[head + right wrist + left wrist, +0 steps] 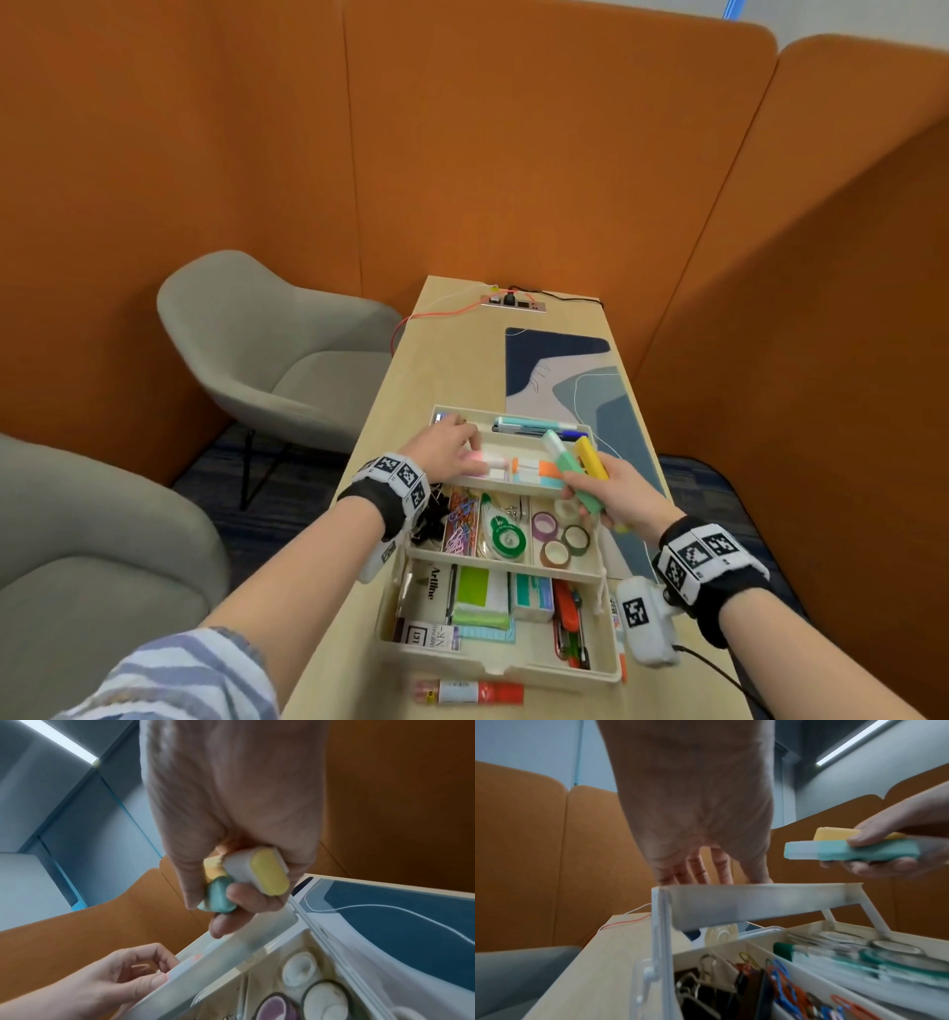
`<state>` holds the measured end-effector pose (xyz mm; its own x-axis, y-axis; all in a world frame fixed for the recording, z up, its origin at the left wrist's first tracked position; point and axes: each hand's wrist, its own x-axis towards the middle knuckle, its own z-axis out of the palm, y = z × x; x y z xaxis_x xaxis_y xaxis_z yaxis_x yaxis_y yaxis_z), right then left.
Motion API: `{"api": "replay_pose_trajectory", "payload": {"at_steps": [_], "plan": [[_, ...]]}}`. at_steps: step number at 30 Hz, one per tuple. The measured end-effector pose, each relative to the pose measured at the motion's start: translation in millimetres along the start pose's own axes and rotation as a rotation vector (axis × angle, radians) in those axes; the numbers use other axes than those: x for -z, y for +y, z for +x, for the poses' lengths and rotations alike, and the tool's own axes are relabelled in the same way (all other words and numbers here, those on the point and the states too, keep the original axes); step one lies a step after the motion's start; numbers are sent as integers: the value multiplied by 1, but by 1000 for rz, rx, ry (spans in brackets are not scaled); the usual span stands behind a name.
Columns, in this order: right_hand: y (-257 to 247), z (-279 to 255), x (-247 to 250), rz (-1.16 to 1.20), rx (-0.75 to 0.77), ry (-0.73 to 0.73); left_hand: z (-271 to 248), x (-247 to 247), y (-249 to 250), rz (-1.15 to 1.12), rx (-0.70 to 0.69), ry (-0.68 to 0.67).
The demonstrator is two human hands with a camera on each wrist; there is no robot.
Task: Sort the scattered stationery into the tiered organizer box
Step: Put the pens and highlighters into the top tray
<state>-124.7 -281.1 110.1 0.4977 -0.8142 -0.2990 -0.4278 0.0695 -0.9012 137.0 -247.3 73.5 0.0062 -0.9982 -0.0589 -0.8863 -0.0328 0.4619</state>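
Note:
The cream tiered organizer box (493, 664) stands open on the wooden table. My left hand (470, 455) reaches into the top tier (757, 902) and pinches a pink highlighter (482, 459) lying there beside orange and blue ones. My right hand (583, 496) hovers over the top tier's right end, gripping a green highlighter (570, 470) and a yellow highlighter (590, 457) together. Both show in the left wrist view, green highlighter (834, 852) under yellow highlighter (834, 834). The right wrist view shows the yellow end (270, 874) and the green end (218, 896).
The middle tier holds paper clips (459, 521), a correction tape (506, 534) and tape rolls (565, 539). A red-capped tube (467, 691) lies on the table in front of the box. A patterned desk mat (580, 380) lies behind it. Grey chairs (267, 349) stand to the left.

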Motion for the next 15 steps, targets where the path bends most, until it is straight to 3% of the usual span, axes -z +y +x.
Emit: {"api": "replay_pose_trajectory", "payload": {"at_steps": [7, 10, 15], "plan": [[-8, 16, 10, -148, -22, 89, 4, 10, 6, 58, 10, -61], [-5, 28, 16, -345, -5, 153, 5, 12, 8, 95, 26, -59], [-6, 41, 13, -737, 147, 289, 10, 5, 11, 170, 48, -11]]}}
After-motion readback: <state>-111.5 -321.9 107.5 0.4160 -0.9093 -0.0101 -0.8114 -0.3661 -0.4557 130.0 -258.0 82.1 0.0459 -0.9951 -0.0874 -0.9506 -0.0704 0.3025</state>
